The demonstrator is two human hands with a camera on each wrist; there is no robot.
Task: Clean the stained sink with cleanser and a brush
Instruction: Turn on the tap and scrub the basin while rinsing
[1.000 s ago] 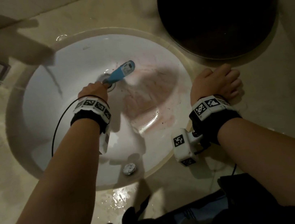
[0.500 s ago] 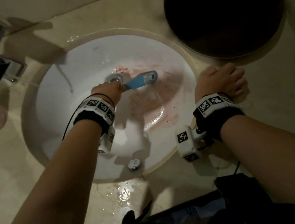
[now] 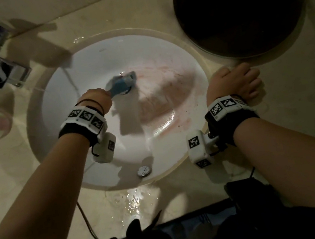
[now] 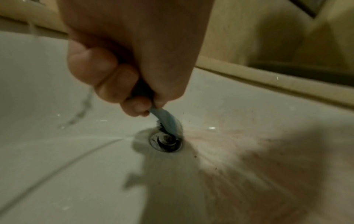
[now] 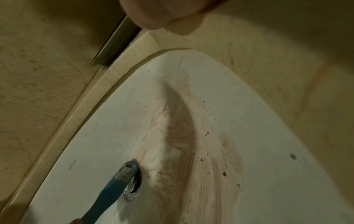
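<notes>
Brush (image 3: 122, 83) sits fisted in the left hand (image 3: 94, 100), bristles at the drain (image 4: 166, 141), mid-frame, chasing pink stain (image 3: 161, 96); right hand (image 3: 234, 83), loosely curled and empty, props on worktop (image 3: 291, 100) beside sink (image 3: 92, 63).

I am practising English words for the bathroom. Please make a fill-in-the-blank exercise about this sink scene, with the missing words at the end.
1. The left hand grips a brush whose colour is ____.
2. The brush head lies at the sink's metal ____.
3. The right hand rests on the ____ beside the sink.
4. The stain in the basin looks ____.

Missing words: blue; drain; counter; pinkish
</notes>
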